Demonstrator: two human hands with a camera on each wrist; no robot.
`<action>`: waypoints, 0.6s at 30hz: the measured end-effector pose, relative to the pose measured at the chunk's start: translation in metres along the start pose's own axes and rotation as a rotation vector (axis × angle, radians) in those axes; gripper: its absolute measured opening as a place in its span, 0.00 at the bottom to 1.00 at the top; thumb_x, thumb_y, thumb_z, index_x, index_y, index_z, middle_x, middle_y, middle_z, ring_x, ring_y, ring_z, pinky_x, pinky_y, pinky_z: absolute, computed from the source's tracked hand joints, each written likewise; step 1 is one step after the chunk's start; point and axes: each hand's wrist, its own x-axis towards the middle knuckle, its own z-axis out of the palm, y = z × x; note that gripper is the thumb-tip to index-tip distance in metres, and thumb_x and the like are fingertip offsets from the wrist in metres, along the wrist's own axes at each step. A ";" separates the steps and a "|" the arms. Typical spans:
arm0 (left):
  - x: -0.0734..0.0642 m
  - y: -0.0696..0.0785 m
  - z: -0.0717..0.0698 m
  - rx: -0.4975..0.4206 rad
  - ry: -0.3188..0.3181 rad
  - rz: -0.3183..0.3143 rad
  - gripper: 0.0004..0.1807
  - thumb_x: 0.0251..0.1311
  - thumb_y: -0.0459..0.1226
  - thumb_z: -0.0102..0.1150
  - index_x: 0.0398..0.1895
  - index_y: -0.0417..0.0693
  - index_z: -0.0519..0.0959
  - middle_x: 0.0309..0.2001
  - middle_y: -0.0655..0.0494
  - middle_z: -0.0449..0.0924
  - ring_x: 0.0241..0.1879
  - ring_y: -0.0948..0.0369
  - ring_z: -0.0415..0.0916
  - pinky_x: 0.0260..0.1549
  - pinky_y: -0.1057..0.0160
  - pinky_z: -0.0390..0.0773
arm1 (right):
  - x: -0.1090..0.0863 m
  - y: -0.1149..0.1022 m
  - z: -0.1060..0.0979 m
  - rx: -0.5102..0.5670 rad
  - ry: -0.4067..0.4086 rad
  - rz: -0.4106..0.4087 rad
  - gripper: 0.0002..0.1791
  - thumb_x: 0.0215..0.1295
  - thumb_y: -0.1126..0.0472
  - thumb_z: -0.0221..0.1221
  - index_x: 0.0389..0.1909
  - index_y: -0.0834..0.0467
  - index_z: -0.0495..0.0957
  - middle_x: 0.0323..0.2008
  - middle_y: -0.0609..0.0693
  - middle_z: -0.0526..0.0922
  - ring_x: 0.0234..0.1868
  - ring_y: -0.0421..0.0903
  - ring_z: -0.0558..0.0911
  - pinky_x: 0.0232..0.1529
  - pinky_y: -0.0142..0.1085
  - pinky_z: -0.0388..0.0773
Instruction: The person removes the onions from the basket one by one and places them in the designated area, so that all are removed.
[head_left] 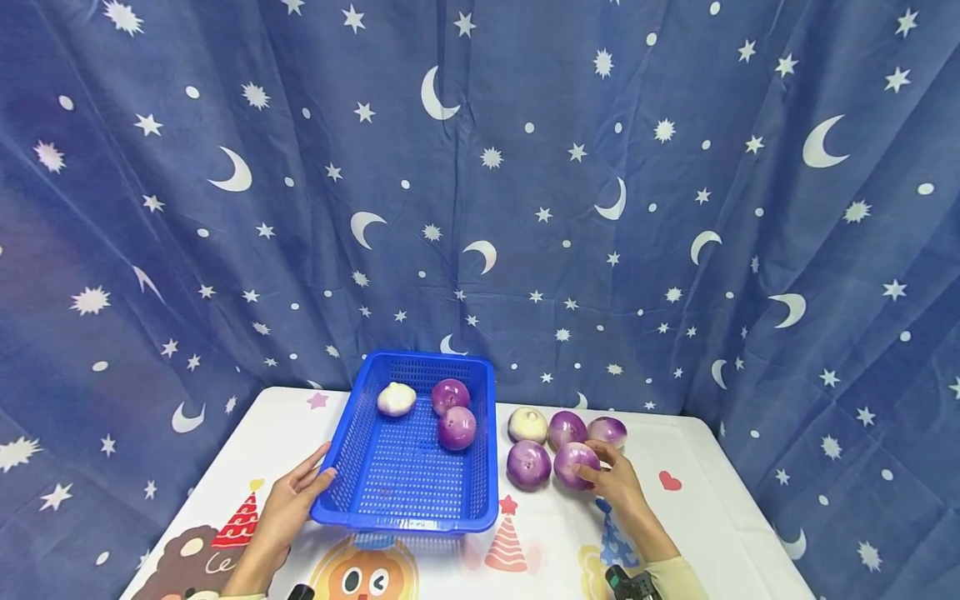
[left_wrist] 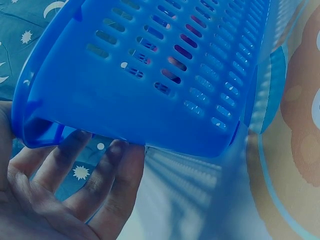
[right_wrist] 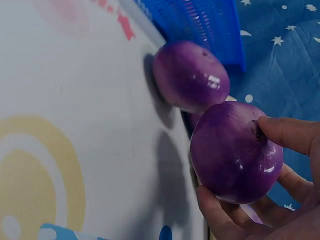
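Observation:
My right hand (head_left: 618,487) grips a purple onion (head_left: 573,464) between thumb and fingers, at the near side of a group of onions. In the right wrist view, the thumb presses near the root end of this onion (right_wrist: 235,152), and another purple onion (right_wrist: 190,75) sits just beyond it. My left hand (head_left: 279,512) holds the left rim of a blue plastic basket (head_left: 491,442), thumb at the rim and fingers against the outer side. Inside the basket lie a whitish onion (head_left: 396,399) and two purple onions, one (head_left: 450,395) behind the other (head_left: 457,429).
Beside the basket on the right, a pale onion (head_left: 527,425) and several purple onions, one of them (head_left: 528,465) nearest the basket, rest on the white table (head_left: 675,525) with printed cartoon figures. A blue curtain (head_left: 525,208) with moons and stars hangs right behind the table.

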 end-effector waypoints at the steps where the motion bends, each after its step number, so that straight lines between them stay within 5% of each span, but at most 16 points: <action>1: 0.000 0.000 0.000 0.000 0.002 -0.001 0.34 0.68 0.49 0.56 0.76 0.59 0.60 0.71 0.41 0.62 0.57 0.48 0.80 0.41 0.65 0.83 | 0.001 0.001 0.000 -0.006 0.000 -0.005 0.29 0.55 0.66 0.68 0.60 0.61 0.73 0.58 0.67 0.76 0.41 0.47 0.81 0.34 0.38 0.83; 18: 0.001 -0.001 -0.001 -0.003 0.005 -0.002 0.34 0.68 0.48 0.56 0.76 0.59 0.59 0.71 0.41 0.64 0.55 0.50 0.81 0.40 0.65 0.83 | 0.011 0.016 0.003 -0.035 -0.023 0.025 0.31 0.56 0.65 0.67 0.61 0.63 0.71 0.60 0.70 0.72 0.46 0.51 0.82 0.38 0.41 0.84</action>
